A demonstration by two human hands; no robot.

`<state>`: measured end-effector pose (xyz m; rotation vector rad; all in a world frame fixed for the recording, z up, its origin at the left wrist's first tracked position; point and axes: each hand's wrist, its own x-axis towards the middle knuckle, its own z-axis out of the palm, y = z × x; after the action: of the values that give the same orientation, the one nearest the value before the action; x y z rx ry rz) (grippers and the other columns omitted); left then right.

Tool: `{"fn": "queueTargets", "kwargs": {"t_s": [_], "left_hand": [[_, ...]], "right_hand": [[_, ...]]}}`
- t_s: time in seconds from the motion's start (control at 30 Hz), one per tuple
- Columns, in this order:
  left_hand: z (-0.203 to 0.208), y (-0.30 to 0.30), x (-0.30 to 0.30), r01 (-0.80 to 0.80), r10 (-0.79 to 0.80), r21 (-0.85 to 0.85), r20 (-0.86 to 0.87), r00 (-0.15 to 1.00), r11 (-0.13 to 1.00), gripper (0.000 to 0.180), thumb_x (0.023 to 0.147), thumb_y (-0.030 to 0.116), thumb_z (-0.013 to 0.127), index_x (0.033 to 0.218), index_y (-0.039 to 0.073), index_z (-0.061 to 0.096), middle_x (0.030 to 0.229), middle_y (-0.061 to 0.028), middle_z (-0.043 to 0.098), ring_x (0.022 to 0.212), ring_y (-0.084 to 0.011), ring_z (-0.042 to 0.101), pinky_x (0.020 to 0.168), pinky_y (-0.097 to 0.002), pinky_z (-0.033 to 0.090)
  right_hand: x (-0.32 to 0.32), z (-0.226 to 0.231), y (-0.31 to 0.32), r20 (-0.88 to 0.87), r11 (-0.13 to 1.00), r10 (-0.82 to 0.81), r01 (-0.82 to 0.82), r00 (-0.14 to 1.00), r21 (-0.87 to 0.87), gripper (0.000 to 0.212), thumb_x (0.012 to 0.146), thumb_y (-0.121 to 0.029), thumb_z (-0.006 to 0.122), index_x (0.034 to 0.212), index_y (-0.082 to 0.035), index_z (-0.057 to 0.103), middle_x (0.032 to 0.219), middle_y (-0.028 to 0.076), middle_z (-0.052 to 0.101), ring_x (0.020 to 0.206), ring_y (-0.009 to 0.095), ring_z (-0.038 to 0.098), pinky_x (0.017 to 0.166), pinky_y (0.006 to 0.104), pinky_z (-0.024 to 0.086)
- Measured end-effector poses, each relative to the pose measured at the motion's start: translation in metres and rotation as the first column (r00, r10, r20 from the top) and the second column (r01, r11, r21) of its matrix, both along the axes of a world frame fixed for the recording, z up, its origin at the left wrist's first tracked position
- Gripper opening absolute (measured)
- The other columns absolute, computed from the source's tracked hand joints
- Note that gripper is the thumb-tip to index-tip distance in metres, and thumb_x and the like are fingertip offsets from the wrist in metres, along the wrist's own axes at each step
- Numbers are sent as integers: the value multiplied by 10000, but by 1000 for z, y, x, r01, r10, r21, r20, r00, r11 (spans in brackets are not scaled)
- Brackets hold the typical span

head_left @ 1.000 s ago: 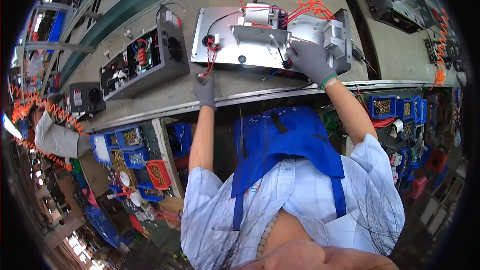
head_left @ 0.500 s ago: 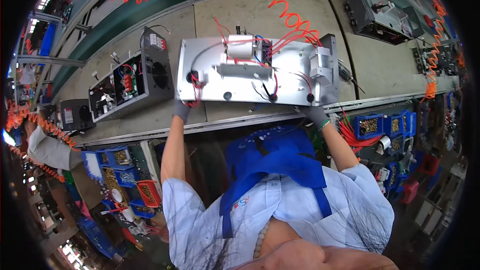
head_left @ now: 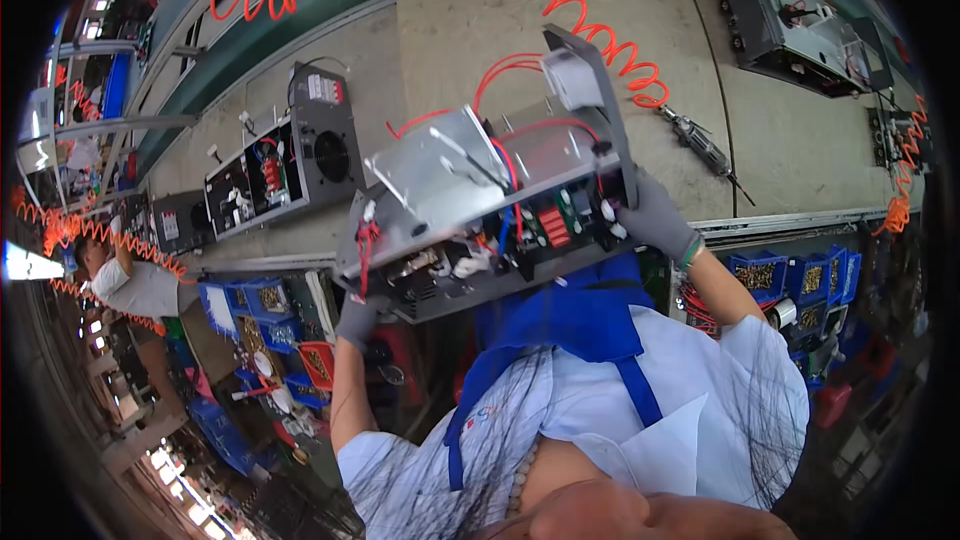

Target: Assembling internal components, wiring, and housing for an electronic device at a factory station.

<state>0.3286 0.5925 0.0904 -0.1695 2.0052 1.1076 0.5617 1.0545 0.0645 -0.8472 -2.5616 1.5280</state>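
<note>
Between both hands is a half-assembled electrical unit (head_left: 440,175), an open metal chassis with silver plates, red wires and a dark end panel. It is tilted over the bench's front edge, and its open side shows circuit boards and red components. My left hand (head_left: 357,320), in a grey glove, grips its lower left corner; the fingers are partly hidden behind it. On the right, my gloved right hand (head_left: 660,218) is closed on the end beside the dark panel. Beyond that hand a power screwdriver (head_left: 700,145) lies on the bench, joined to an orange coiled hose (head_left: 590,30).
Left on the bench (head_left: 460,30) stands another open unit (head_left: 325,155) with a fan grille. A third unit (head_left: 790,35) sits at the far right. Blue bins (head_left: 760,275) of small metal parts hang below the front edge. A person (head_left: 140,285) is at the far left.
The unit has come closer to me and tipped, so its open side with the boards now shows. Its right end has risen and its left end dropped. Both hands moved with it, still gripping.
</note>
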Motion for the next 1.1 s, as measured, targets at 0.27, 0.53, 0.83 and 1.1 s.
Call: {"fn": "queueTargets", "kwargs": {"t_s": [0.27, 0.53, 0.83, 1.1], "left_hand": [[9, 34, -51, 60, -221, -430, -335, 916, 901, 336, 854, 294, 609, 899, -38, 640, 705, -108, 632, 616, -191, 623, 545, -323, 488], [35, 92, -67, -98, -553, -602, -778, 299, 793, 339, 855, 347, 639, 997, 40, 661, 887, -161, 664, 827, -332, 643, 753, -454, 505], [53, 275, 14, 451, -878, -765, -317, 358, 460, 245, 844, 264, 595, 953, 67, 689, 880, -147, 706, 805, -337, 692, 738, -415, 545], [55, 263, -41, 611, -595, -5, -228, 770, 792, 338, 870, 294, 630, 769, -24, 685, 597, -67, 612, 491, -138, 567, 480, -299, 457]], "right_hand": [[-74, -17, -2, -263, 959, -98, 162, 960, 233, 531, 751, -36, 488, 1281, -14, 485, 1116, 240, 600, 985, 432, 598, 830, 486, 487], [-33, 5, -29, 33, 932, -64, 48, 997, 360, 578, 777, -160, 593, 1329, -51, 457, 1236, 210, 553, 1047, 408, 596, 867, 484, 492], [-97, 84, -57, -304, 956, 187, -102, 934, 275, 207, 844, -168, 633, 1034, -97, 670, 965, 111, 658, 860, 275, 657, 755, 377, 513], [-122, 57, -78, -169, 912, -9, -61, 986, -405, 319, 946, -292, 541, 861, -14, 671, 737, 49, 667, 581, 121, 586, 541, 273, 454]]}}
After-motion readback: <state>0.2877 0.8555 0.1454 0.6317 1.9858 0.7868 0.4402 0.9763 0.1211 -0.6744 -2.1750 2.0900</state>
